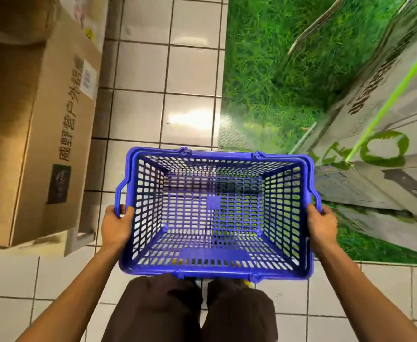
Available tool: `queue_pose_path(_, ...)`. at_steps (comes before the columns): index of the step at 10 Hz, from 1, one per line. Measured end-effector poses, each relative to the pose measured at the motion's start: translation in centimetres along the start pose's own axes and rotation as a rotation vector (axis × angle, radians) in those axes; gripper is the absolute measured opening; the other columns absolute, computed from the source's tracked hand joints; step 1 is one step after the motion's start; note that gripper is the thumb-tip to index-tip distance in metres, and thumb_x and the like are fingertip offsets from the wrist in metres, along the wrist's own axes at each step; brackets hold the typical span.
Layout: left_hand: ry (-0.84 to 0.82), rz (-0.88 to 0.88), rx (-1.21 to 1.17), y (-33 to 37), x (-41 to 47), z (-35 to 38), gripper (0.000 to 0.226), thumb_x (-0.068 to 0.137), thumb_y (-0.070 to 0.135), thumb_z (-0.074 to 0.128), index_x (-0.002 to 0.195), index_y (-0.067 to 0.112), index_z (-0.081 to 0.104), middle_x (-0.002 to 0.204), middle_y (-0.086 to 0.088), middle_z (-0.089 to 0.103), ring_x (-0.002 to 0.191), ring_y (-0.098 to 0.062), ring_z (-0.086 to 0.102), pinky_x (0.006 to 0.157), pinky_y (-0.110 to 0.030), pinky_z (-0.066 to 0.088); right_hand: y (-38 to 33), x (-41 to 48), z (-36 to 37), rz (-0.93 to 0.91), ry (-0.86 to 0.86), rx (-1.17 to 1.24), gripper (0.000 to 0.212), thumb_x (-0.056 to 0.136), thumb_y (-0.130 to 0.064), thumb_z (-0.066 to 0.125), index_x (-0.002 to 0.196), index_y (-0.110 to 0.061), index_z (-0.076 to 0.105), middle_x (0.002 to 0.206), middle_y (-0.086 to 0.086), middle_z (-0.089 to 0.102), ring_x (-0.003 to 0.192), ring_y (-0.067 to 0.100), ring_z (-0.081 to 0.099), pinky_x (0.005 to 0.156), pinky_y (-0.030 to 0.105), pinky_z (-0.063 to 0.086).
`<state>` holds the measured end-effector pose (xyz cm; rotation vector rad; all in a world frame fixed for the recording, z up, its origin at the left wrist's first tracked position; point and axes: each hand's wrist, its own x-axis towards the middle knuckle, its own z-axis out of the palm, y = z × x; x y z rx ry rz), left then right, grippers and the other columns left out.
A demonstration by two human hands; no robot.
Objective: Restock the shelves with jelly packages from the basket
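A blue plastic mesh basket (138, 183) hangs level in front of my legs, above the tiled floor. Nothing lies inside it; the floor shows through its open bottom. My left hand (115, 228) grips the basket's left rim handle with fingers curled round it. My right hand (322, 229) grips the right rim handle the same way. No jelly packages and no shelves are in view.
A large brown cardboard box (42, 124) with printed characters stands on the white tiled floor (140, 70) at the left. A green artificial-grass mat (264, 70) covers the floor at the right, with a grey printed display panel (380, 134) slanting across it.
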<state>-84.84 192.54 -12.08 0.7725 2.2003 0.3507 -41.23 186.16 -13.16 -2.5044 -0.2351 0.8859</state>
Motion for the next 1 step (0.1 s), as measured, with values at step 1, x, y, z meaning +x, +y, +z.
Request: queue_pose_path(1, 0.111, 0.061, 0.164, 2.35, -2.46, -1.38, 0.043, 0.084, 0.017, 0.070, 0.118, -0.003, 0.054, 0.117, -0.025, 0.058, 0.110, -0.040, 0.053, 0.094, -0.045, 0.041, -1.97, -2.43, -1.94, -0.066, 0.067, -0.218, 0.054, 0.086, -0.026, 0.067, 0.131, 0.000, 0.052, 0.127, 0.027, 0.057, 0.119, 0.040, 0.053, 0.102, 0.044, 0.039)
